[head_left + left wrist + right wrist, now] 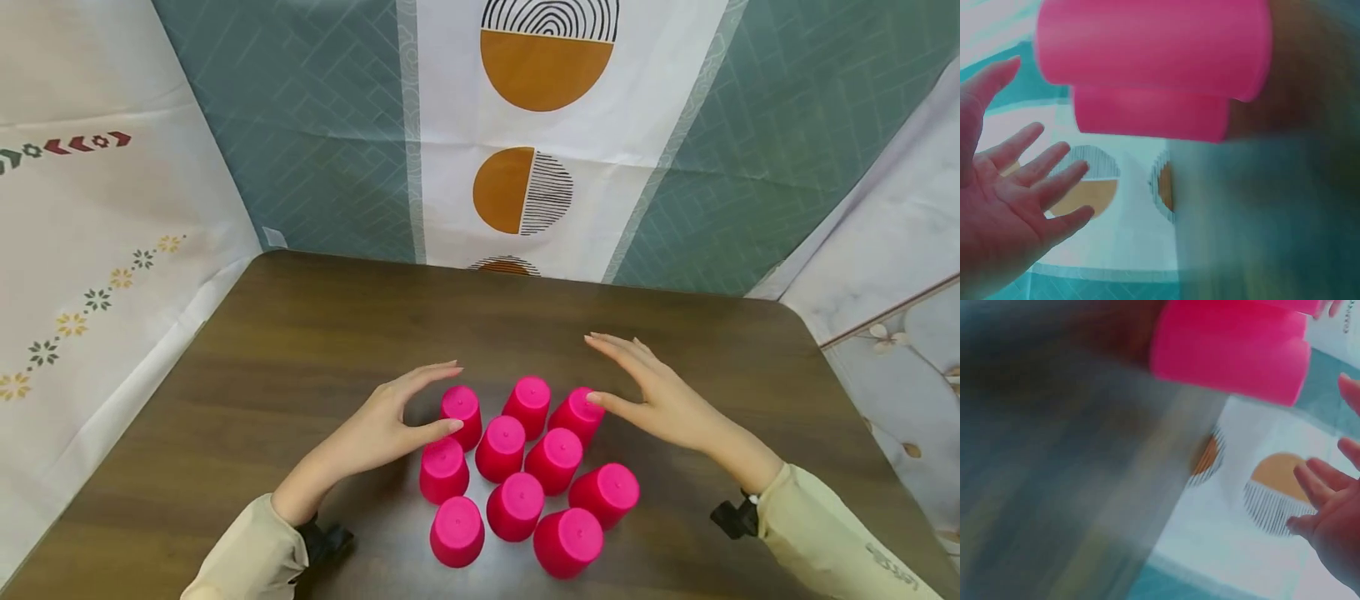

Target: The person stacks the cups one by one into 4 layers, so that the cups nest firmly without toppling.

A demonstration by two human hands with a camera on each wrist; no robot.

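Note:
Several bright pink plastic cups stand bottom-up in a loose cluster on the table. To their left is my left hand (pixel 375 429), fingers extended and thumb apart, with its thumb tip over the gap between the back-left cup (pixel 461 408) and the cup (pixel 444 471) in front of it. On the other side, my right hand (pixel 667 404) hovers with spread fingers; its thumb tip overlaps the back-right cup (pixel 577 417) in the head view. Both wrist views show a gap between palm and cups (pixel 1154 47) (pixel 1229 356). Neither hand holds anything.
The brown wooden table (pixel 315 308) has rounded far corners. Behind it hangs a teal and white cloth (pixel 450 200) with orange circles. A white patterned cloth (pixel 97 208) borders the left side, and another pale cloth (pixel 885 233) the right.

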